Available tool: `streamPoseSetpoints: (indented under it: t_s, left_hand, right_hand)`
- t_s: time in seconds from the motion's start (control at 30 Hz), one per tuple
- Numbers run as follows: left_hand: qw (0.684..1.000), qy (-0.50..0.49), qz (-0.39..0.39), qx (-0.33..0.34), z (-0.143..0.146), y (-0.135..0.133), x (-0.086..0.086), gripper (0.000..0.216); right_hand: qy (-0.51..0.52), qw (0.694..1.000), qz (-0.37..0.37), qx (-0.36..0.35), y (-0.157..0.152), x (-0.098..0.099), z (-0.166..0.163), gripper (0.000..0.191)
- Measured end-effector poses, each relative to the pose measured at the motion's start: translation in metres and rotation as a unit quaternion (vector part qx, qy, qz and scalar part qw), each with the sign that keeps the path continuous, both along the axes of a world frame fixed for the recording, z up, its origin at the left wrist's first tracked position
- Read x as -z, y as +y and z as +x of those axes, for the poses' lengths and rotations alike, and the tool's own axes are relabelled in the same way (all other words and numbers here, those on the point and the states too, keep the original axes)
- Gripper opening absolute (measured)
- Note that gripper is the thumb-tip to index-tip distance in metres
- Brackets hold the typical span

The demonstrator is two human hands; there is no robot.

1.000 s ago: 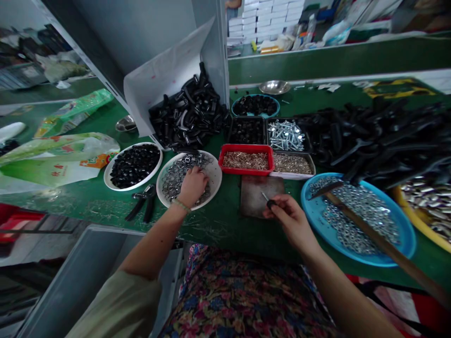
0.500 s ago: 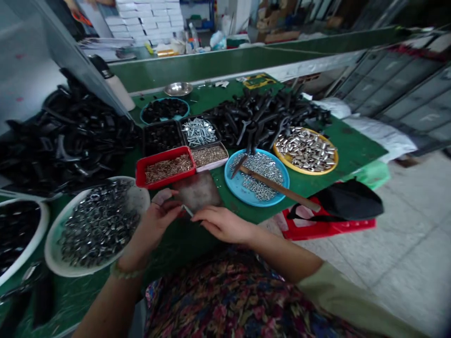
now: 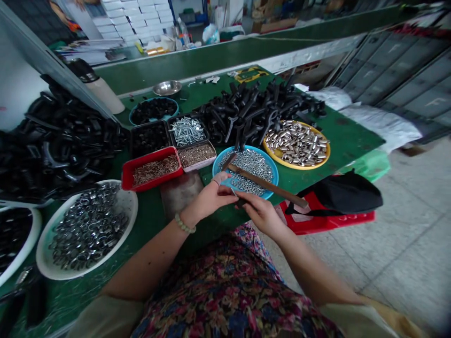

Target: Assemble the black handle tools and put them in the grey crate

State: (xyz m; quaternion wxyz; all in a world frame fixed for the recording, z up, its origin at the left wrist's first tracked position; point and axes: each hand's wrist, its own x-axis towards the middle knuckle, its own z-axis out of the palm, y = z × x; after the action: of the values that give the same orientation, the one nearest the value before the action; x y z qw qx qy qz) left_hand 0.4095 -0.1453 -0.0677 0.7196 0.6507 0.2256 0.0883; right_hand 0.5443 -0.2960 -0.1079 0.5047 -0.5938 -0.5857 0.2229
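Observation:
Both my hands meet just in front of the blue plate of small metal nuts [image 3: 262,165]. My left hand [image 3: 213,196] is closed, fingertips pinched on a small silver metal piece [image 3: 233,191], thin and screw-like. From the other side my right hand [image 3: 262,211] pinches at the same spot, where something small and dark also shows; its shape is mostly hidden by the fingers. Across the blue plate lies a hammer [image 3: 271,184], its wooden handle reaching past the rim close to my right hand. A flat metal plate [image 3: 176,193] lies on the table left of my left hand.
A red tray of copper-coloured pins [image 3: 127,177], a box of tiny rivet-like parts [image 3: 196,155], a tray of silver screws [image 3: 187,131] and a yellow plate of metal sleeves [image 3: 274,154] stand around. Black plastic parts [image 3: 246,110] are heaped behind. A white basin [image 3: 131,206] holds metal rings.
Both hands have moved right together, from in front of the flat metal plate to the blue plate's near edge. The silver piece stays between them, now less visible. The view has shifted slightly.

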Motion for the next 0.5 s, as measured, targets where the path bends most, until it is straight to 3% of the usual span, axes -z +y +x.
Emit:
streamPoseSetpoints:
  t_s: [0.07,0.13,0.2,0.27,0.33,0.5]
  left_hand:
    - [0.995,0.023,0.097,0.009,0.013,0.006,0.004,0.053]
    - [0.963,0.069,0.26,0.007,0.027,0.016,0.011,0.037]
    - [0.889,0.126,0.439,0.023,0.04,0.023,0.02,0.028]
    - [0.814,0.168,0.553,0.059,0.05,0.023,0.028,0.03]
    - [0.775,0.186,0.599,0.073,0.055,0.019,0.034,0.032]
    - [0.737,0.2,0.638,0.103,0.052,0.014,0.036,0.023]
  right_hand:
    - [0.058,0.998,0.002,0.032,0.001,0.005,0.005,0.029]
    - [0.142,0.986,0.013,0.085,0.002,0.008,0.011,0.022]
    - [0.206,0.97,0.031,0.125,0.003,0.01,0.016,0.019]
    - [0.228,0.964,0.038,0.134,0.003,0.01,0.019,0.02]
    - [0.232,0.963,0.036,0.129,0.004,0.009,0.02,0.021]
    - [0.243,0.96,0.026,0.134,0.007,0.01,0.015,0.025]
